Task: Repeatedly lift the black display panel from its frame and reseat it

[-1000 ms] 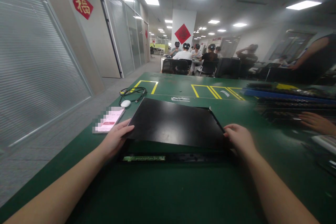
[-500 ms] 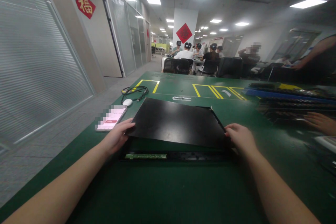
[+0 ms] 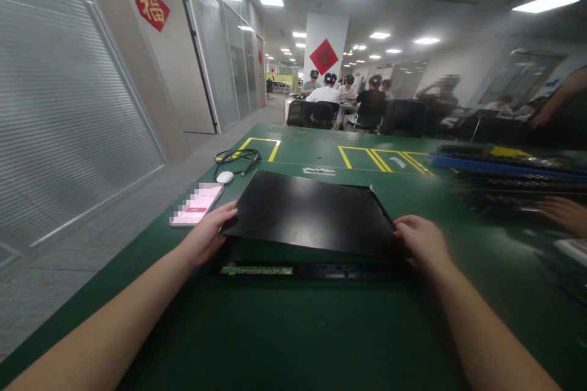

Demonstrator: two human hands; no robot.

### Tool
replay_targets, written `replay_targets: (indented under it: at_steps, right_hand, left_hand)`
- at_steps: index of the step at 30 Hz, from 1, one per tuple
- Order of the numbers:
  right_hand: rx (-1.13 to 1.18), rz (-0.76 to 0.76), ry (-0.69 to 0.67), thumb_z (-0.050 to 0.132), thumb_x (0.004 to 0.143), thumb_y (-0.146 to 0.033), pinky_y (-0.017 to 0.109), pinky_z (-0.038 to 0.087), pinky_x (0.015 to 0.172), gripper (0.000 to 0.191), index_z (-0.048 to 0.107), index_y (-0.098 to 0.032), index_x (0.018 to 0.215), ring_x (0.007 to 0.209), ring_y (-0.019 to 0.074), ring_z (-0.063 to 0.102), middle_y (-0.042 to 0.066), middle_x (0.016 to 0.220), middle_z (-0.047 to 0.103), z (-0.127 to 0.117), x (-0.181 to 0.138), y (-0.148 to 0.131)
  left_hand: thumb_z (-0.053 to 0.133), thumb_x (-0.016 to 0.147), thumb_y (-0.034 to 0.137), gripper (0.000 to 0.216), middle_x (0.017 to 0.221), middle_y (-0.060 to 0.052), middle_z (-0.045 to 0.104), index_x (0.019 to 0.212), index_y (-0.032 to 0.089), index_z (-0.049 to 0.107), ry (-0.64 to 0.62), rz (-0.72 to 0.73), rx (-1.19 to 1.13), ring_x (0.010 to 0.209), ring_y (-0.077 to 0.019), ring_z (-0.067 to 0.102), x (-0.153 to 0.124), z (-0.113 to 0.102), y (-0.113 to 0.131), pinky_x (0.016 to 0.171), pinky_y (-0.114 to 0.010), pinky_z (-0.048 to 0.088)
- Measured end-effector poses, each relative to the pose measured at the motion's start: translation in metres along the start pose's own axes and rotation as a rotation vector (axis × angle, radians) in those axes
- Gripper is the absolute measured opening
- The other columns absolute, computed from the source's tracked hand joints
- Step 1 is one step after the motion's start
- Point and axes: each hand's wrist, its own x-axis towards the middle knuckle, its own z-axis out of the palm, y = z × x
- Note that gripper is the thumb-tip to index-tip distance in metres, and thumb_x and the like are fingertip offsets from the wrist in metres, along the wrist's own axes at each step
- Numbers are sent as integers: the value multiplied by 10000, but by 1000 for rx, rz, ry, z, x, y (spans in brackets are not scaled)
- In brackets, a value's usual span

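Mostly our view shifts since the earlier frame; our left hand (image 3: 211, 233) and right hand (image 3: 424, 239) grip the black panel (image 3: 307, 211) by its sides, tilted above the desk (image 3: 293, 336). We're likely fitting or lifting it; next calls for even support.

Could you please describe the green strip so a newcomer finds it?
At the green table, find the broad black panel. Nearer the camera runs a dark bar; the green strip lies in its left half, lighter than the surrounding black.
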Motion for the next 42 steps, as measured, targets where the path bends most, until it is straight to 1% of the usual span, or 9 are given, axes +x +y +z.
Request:
replay_targets:
  at_steps: [5, 8, 11, 17, 21, 24, 29, 36, 42]
  right_hand:
    - [-10, -3, 6, 565, 751, -335, 272, 443, 524, 254, 735, -226, 906, 655, 203, 649, 63, 766, 736, 0, 0, 0]
    - [-24, 6, 13, 564, 745, -329, 276, 453, 532, 255, 740, -232, 901, 650, 200, 644, 59, 774, 734, -1, 1, 0]
    - [-25, 10, 20, 556, 739, -317, 284, 461, 542, 262, 743, -238, 904, 644, 198, 639, 54, 774, 733, -1, 1, 0]
    - [-40, 0, 40, 558, 739, -315, 280, 450, 549, 259, 742, -225, 896, 662, 203, 647, 63, 766, 736, -1, -1, -3]
    - [-59, -12, 34, 553, 742, -311, 271, 446, 553, 260, 743, -223, 896, 668, 199, 648, 54, 755, 733, -2, -3, -6]
    - [-95, -22, 36, 548, 749, -308, 271, 446, 575, 255, 745, -226, 888, 681, 195, 646, 48, 753, 725, -3, -5, -9]
    - [-167, -40, 23, 549, 759, -322, 284, 424, 595, 247, 746, -249, 889, 715, 197, 634, 38, 804, 721, -4, -8, -14]
    - [-272, -94, 18, 534, 789, -329, 293, 388, 607, 241, 740, -263, 895, 735, 200, 619, 26, 821, 725, -4, -15, -22]
    - [-407, -139, 8, 532, 809, -339, 296, 366, 588, 253, 741, -272, 935, 736, 212, 621, 40, 843, 731, -4, -22, -30]
  left_hand:
    - [744, 683, 249, 354, 1056, -78, 782, 1036, 222, 754, 40, -39, 61, 916, -272, 740, -5, 5, 5, 613, -288, 572]
    - [748, 665, 243, 337, 1064, -67, 781, 1001, 228, 759, 80, -40, 75, 943, -270, 732, -6, 6, 6, 610, -276, 566]
    - [753, 662, 243, 346, 1052, -63, 783, 1008, 230, 757, 96, -48, 76, 980, -269, 722, -5, 5, 6, 613, -268, 560]
    - [754, 679, 272, 336, 1056, -71, 780, 1011, 223, 749, 41, -21, 107, 905, -256, 737, -3, 4, 4, 621, -277, 560]
    - [758, 669, 273, 357, 1006, -77, 789, 1021, 214, 746, 40, -17, 98, 899, -264, 741, -3, 5, 3, 634, -285, 570]
    - [734, 686, 261, 315, 983, -73, 793, 996, 204, 753, 24, 2, 72, 907, -263, 741, -2, 5, 3, 651, -282, 580]
    - [707, 727, 231, 257, 986, -53, 796, 977, 206, 758, -3, 3, 22, 880, -230, 747, 1, 3, 1, 632, -243, 580]
    - [702, 741, 179, 291, 974, -42, 794, 1026, 222, 741, 31, -17, 71, 855, -226, 754, 0, 0, 0, 586, -237, 573]
    - [730, 760, 187, 317, 1003, -61, 784, 1075, 203, 700, -7, -36, 112, 860, -230, 751, -2, 2, 2, 663, -268, 586]
